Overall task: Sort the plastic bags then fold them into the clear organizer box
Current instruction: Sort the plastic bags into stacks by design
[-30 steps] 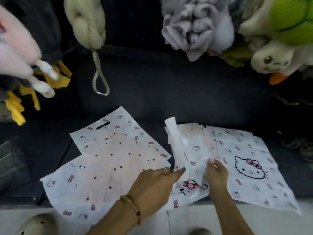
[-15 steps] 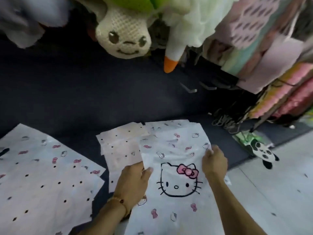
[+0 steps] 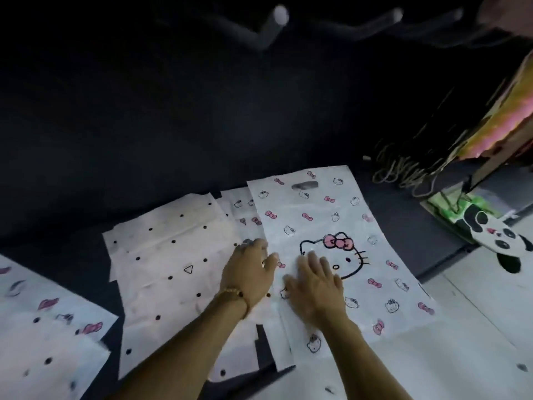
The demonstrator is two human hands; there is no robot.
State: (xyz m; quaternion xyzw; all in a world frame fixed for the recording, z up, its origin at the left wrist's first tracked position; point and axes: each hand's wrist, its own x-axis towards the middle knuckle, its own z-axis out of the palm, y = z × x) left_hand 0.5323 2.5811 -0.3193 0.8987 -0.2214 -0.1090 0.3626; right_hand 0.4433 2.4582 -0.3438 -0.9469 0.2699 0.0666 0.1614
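Note:
A white plastic bag with a large cat face and pink bows [image 3: 340, 226] lies flat on the dark surface, handle slot at its far end. My right hand [image 3: 315, 287] rests flat on it, fingers spread, just left of the cat face. My left hand [image 3: 249, 272], with a bead bracelet on the wrist, presses flat at the bag's left edge. To the left lies a pale bag with black dots [image 3: 170, 264], partly under the cat bag. Another printed bag [image 3: 46, 339] sits at the far left. No clear organizer box is in view.
A panda-print item [image 3: 496, 235] and a green packet lie at the right on the surface's edge. Coiled cords [image 3: 403, 168] and stacked pink and yellow goods [image 3: 507, 111] stand behind them. White floor [image 3: 476, 342] runs along the near right.
The view swung right and down. Both hands let go of the cat bag's sides and now lie flat on it; the bag is spread out full length over the dotted bag.

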